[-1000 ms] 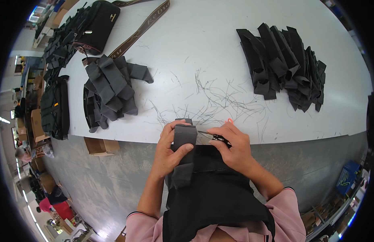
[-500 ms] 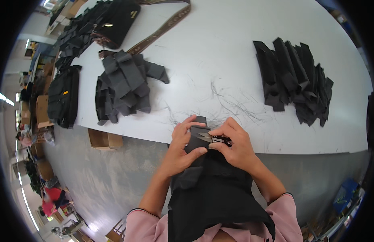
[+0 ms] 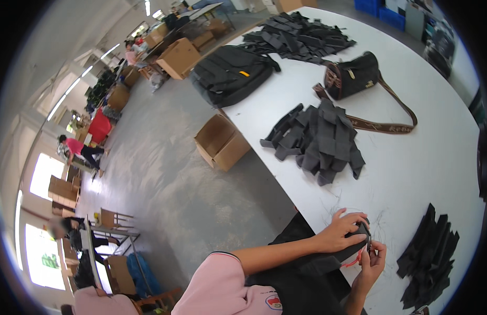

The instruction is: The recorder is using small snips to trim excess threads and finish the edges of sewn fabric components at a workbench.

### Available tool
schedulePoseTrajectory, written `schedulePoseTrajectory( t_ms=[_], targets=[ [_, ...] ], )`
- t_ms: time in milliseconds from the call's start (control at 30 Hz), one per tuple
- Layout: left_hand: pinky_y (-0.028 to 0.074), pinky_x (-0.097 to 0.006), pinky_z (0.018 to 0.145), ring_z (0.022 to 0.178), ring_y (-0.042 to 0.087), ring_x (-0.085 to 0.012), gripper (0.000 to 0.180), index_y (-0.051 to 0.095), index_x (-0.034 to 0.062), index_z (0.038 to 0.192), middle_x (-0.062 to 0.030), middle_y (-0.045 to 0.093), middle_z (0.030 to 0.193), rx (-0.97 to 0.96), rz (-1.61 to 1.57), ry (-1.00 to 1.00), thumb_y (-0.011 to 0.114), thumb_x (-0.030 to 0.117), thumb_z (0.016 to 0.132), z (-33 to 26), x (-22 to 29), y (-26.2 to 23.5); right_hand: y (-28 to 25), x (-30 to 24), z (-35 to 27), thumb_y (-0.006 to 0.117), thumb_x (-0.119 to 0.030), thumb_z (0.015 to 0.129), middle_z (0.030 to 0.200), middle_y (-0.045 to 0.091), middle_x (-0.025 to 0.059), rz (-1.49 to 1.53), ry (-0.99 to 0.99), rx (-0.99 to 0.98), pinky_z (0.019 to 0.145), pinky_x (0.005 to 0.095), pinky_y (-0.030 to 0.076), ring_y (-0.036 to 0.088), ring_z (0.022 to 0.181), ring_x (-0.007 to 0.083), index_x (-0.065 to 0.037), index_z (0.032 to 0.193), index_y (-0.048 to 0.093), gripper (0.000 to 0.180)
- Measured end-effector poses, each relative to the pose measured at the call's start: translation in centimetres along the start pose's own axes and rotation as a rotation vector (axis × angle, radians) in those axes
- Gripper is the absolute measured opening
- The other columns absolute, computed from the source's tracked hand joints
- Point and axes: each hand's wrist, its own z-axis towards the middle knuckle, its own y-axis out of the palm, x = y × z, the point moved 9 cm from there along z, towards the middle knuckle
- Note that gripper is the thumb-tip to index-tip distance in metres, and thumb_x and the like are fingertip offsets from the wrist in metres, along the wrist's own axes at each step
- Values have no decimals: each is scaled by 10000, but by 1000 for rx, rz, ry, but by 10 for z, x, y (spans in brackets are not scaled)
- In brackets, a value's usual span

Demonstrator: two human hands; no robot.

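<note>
Left hand pinching the black fabric piece, soft and light, near its top edge; right hand closing on probably red-handled snips.

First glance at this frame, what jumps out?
The two hands at the lower right: the left hand and right hand pinch a dark fabric piece at the edge of the white table, with a small red-handled tool in the right. Next, the heap of dark grey fabric pieces mid-table, and the black shoulder bag with its brown strap behind it. An open cardboard box sits on the floor by the table.
</note>
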Motion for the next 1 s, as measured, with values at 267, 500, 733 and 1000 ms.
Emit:
schedulePoseTrajectory(
  t_ms=[267, 500, 733, 1000],
  targets=[
    [218, -435, 1039, 820, 603, -191, 315, 661, 59, 834, -68, 651, 884, 242, -179, -189, 459, 294, 894, 43, -25, 2, -42, -15, -31, 491, -16, 876, 847, 554, 87, -4, -184, 287, 710, 268, 490, 567, 805, 161, 41, 1097, 528, 231],
    [427, -382, 819, 832, 632, -306, 401, 679, 38, 867, -149, 670, 826, 276, -250, -393, 498, 395, 837, 68, -42, 16, 46, -73, -53, 602, 65, 737, 781, 629, 128, -901, -797, -163, 585, 386, 505, 588, 617, 282, -79, 1045, 676, 348],
    [359, -401, 943, 1149, 473, -359, 480, 615, -3, 965, -182, 431, 1340, 266, 363, -268, 478, 452, 897, 57, -1, 2, 15, -83, -19, 592, -130, 867, 707, 521, 134, -961, -625, 74, 529, 373, 425, 520, 615, 266, 6, 803, 579, 151],
    [408, -362, 888, 1116, 481, -357, 355, 499, 27, 1074, -214, 407, 1301, 412, -123, 266, 593, 264, 827, 24, 17, 21, 2, -62, 6, 545, -282, 913, 715, 552, 140, -896, -515, 128, 551, 340, 447, 533, 613, 211, 11, 848, 567, 301]
  ],
)
